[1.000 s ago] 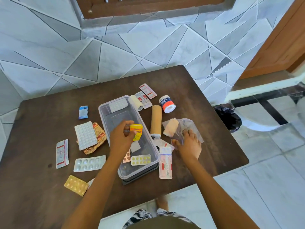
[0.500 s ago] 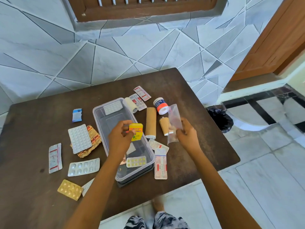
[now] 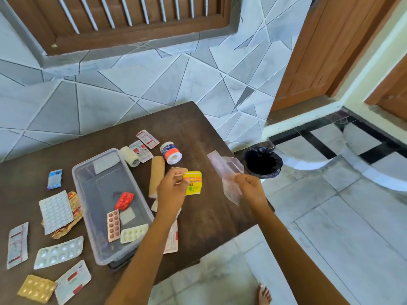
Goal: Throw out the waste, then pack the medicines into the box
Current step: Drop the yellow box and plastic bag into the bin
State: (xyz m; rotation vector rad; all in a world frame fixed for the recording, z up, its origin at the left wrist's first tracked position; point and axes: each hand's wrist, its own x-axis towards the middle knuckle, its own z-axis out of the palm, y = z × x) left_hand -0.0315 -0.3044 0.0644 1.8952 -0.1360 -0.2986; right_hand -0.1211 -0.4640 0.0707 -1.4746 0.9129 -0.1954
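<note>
My left hand (image 3: 171, 190) holds a small yellow packet (image 3: 193, 183) above the table, to the right of the clear plastic box (image 3: 92, 208). My right hand (image 3: 250, 188) grips a crumpled clear plastic bag (image 3: 224, 170) near the table's right edge, close to the black-lined bin (image 3: 262, 161) on the floor. Inside the box lie a red blister strip (image 3: 124, 200), a brown one (image 3: 113, 225), a pale green one (image 3: 133, 233) and a white one (image 3: 105, 162). Several more blister strips, such as a large white one (image 3: 55, 211), lie on the table to the left of the box.
A brown cardboard tube (image 3: 156, 176), a roll of adhesive tape (image 3: 170, 152) and a white bandage roll (image 3: 130, 156) sit behind my hands. The dark wooden table (image 3: 198, 133) stands against a tiled wall. A bare foot (image 3: 263, 293) shows on the tiled floor.
Both hands have swung to the right, toward the bin. The yellow packet left the space over the box, and the plastic bag rose off the table.
</note>
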